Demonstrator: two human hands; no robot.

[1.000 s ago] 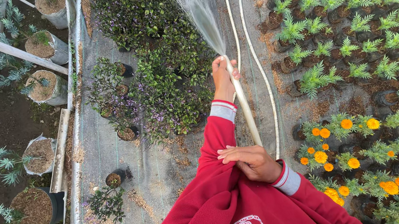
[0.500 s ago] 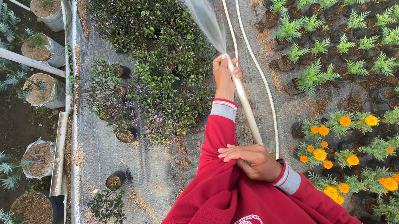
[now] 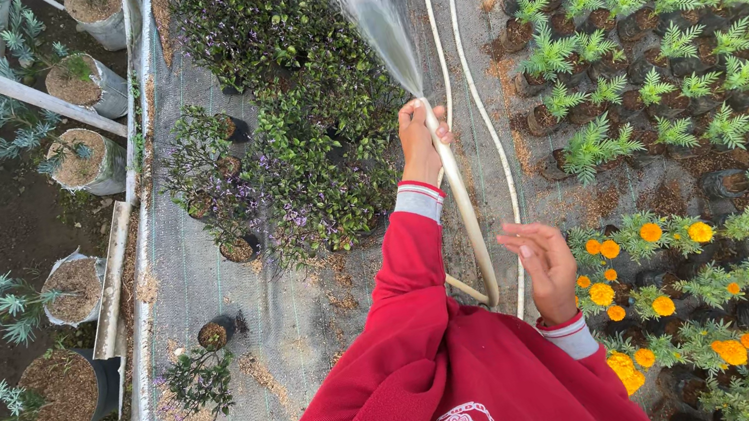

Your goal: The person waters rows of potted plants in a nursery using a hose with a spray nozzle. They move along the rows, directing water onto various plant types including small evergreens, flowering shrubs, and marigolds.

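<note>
Left-hand grip on spraying hose

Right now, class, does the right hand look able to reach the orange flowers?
Probably yes. The right hand is open and empty, and the nearest orange flowers sit just beside it with nothing between. The left hand holds the hose.

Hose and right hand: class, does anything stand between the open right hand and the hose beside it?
Nothing visible: the right hand hovers open just right of the cream hose, which the left hand grips near the spraying end.
</note>
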